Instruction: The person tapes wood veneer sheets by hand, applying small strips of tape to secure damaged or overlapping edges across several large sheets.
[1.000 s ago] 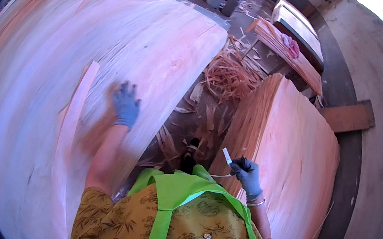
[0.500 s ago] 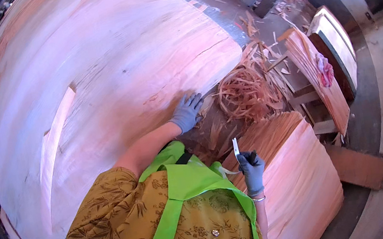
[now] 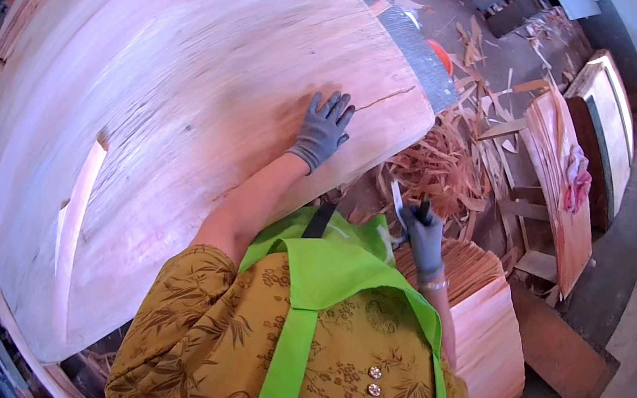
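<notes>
A large pale wood veneer sheet (image 3: 235, 72) covers the surface in front of me. My left hand (image 3: 319, 132), in a grey glove, lies flat on it with its fingers spread, close to a dark crack (image 3: 386, 97) near the sheet's right edge. My right hand (image 3: 426, 242), also gloved, is held up beside my green apron (image 3: 329, 271), closed round a slim tool with a pale flat blade (image 3: 397, 198). A dark part sticks out at the fingers; the tool's exact kind is unclear. A curled veneer strip (image 3: 81, 216) lies on the sheet's left side.
Tangled veneer scraps (image 3: 443, 161) lie past the sheet's right edge. A stack of veneer (image 3: 485, 338) stands by my right arm. Farther right, upright veneer sheets (image 3: 562, 205) with a pink cloth (image 3: 576, 179) lean near boards (image 3: 609, 125). An orange object (image 3: 441, 57) shows behind the sheet.
My left hand has slid from the sheet's near edge farther onto it, toward the crack. My right hand still holds the tool. The whole view has shifted, and the orange object has come into sight.
</notes>
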{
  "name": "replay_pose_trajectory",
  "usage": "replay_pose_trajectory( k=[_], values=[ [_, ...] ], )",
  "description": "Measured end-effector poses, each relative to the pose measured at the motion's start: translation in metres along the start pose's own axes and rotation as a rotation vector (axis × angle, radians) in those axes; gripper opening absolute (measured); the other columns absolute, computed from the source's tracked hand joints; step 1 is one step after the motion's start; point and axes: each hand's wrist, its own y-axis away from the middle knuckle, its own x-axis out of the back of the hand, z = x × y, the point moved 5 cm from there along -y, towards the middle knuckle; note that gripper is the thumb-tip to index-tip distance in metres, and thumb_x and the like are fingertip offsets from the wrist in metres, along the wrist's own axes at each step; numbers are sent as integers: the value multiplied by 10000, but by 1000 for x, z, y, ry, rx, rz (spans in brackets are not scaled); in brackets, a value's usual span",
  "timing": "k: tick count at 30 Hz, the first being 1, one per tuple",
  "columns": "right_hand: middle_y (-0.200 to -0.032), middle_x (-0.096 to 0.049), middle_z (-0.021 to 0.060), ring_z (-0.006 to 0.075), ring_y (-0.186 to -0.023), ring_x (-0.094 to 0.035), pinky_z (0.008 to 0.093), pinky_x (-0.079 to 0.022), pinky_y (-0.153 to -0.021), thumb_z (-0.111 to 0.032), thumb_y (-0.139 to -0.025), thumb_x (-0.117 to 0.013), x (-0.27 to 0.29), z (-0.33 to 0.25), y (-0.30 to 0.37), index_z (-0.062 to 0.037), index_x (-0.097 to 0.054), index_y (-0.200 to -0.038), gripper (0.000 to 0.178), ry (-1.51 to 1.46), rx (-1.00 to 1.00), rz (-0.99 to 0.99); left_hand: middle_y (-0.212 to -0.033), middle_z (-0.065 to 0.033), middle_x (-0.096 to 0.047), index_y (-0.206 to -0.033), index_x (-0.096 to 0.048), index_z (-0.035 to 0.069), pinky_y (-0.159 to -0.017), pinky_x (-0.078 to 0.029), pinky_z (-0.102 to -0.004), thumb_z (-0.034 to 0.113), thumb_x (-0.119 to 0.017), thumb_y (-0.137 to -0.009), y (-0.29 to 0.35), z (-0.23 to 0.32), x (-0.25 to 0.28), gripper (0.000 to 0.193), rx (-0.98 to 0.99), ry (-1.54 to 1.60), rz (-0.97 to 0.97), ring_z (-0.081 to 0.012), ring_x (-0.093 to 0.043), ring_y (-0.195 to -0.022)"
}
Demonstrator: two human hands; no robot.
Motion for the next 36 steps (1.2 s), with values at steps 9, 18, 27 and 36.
replay_pose_trajectory(
  k=[9, 18, 27, 36],
  values=[
    [-654, -560, -10, 76, -535, -474, 222, -351, -471, -164, -801, -670, -76, -10, -205, -10, -669, -906, 187, -15, -199, -280, -1157, -65, -551, -1056, -586, 116, -985, -347, -430, 270, -659, -705, -15, -13, -2, 390, 140, 219, 98, -244, -492, -1111],
    [-659, -576, 0, 99, -550, -505, 244, -387, -491, -175, -773, -684, -80, 17, -241, 12, -669, -883, 218, 71, -240, -303, -1186, -58, -569, -1192, -545, 143, -1029, -331, -464, 142, -508, -798, -34, -4, -25, 396, -8, 104, 187, -226, -519, -1125],
    [-691, -602, 24, 111, -570, -515, 264, -404, -506, -163, -764, -684, -69, 37, -249, 31, -662, -820, 203, 96, -201, -257, -1186, -45, -577, -1171, -559, 151, -1074, -262, -500, 136, -470, -815, -40, -1, -26, 367, -22, 126, 76, -208, -498, -1170],
    [-718, -604, 24, 116, -570, -510, 270, -412, -510, -166, -782, -667, -75, 39, -237, 11, -661, -839, 186, -87, -269, -321, -1260, -35, -528, -1048, -598, 220, -1044, -260, -539, 208, -508, -795, -36, 7, -30, 269, -62, -39, 72, -220, -473, -1183]
  ],
)
